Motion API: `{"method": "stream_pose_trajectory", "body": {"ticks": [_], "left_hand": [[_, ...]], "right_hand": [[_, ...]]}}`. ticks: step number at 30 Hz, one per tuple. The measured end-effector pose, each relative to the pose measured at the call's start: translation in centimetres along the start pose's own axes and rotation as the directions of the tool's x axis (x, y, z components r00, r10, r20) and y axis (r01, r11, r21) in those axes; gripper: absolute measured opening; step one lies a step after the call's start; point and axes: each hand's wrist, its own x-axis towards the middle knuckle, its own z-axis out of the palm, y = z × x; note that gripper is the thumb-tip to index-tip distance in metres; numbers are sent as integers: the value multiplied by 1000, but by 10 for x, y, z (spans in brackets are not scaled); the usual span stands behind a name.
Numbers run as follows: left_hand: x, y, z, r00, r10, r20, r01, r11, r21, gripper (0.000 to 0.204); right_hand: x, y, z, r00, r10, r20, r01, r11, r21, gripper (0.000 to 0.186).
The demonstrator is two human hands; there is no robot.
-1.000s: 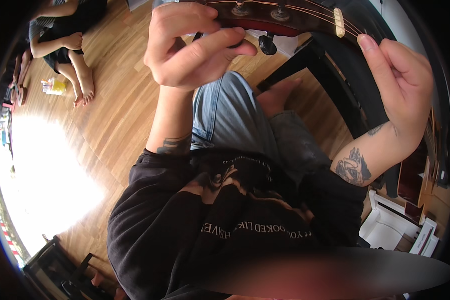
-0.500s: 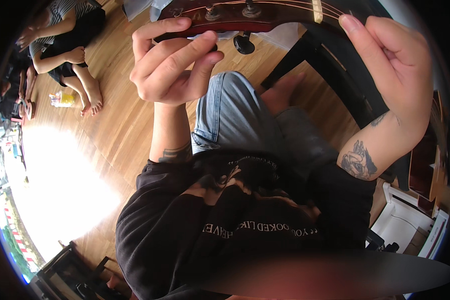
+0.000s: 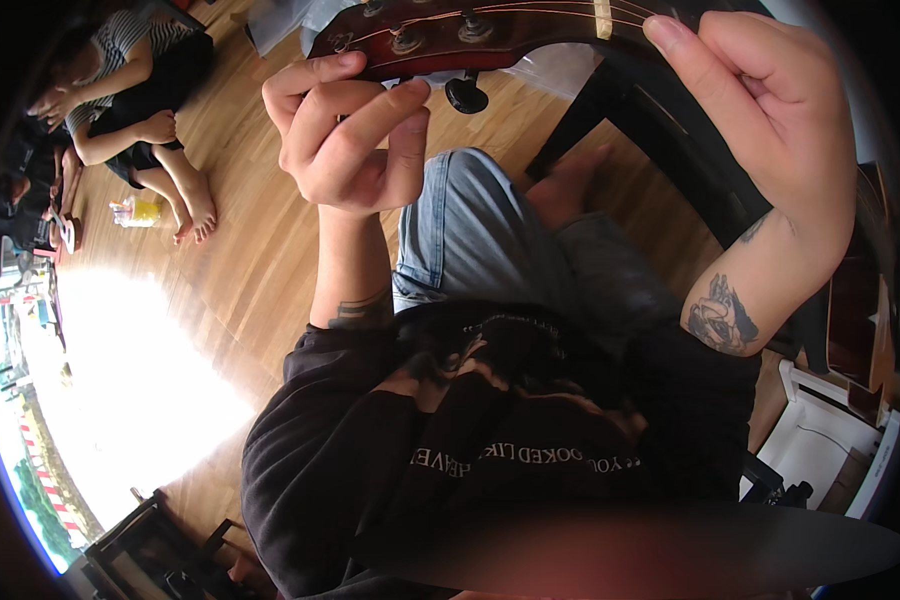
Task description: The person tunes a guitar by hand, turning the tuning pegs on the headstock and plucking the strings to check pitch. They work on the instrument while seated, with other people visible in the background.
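Note:
Across the top edge lies the dark red headstock (image 3: 430,55) of a guitar, with metal tuner posts and a pale nut (image 3: 603,20). My left hand (image 3: 355,135) is closed at its lower edge, thumb and index finger pinched on a tuning peg that the fingers mostly hide. One black tuning peg (image 3: 467,95) stands free just right of those fingers. Beyond the nut, my right hand (image 3: 780,110) pinches a thin string (image 3: 630,17) between thumb and curled fingers. The guitar's body is out of sight.
Below the guitar stands a black bench-like frame (image 3: 660,140) on the wooden floor (image 3: 260,180). At the far left a person (image 3: 135,90) sits near a yellow drink cup (image 3: 137,212). A white rack (image 3: 810,440) and another guitar (image 3: 855,320) are at the right.
The headstock and my right hand appear slightly further left, and more tuner posts show. My left thumb and fingers have shifted on the peg; both hands keep their pinch.

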Motion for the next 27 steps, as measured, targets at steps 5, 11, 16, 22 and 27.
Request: {"method": "stream_pose_trajectory", "body": {"ticks": [5, 11, 16, 22, 27], "left_hand": [[-2, -4, -2, 999, 7, -41, -6, 1000, 29, 31], [-8, -2, 3, 990, -48, -131, 50, 999, 6, 27], [-1, 11, 22, 974, -157, -166, 167, 985, 52, 34], [1, -2, 18, 984, -65, -165, 65, 998, -8, 32], [-9, -12, 3, 993, 0, -120, -9, 997, -82, 24]], "right_hand": [[-1, 0, 1, 1000, 3, 1, -3, 1000, 7, 40], [0, 4, -1, 999, 30, 15, -30, 999, 19, 40], [2, 1, -2, 999, 31, 19, -31, 999, -14, 41], [3, -3, -1, 1000, 28, 15, -27, 999, -44, 42], [2, -4, -4, 999, 44, 11, -43, 996, -72, 42]]}}
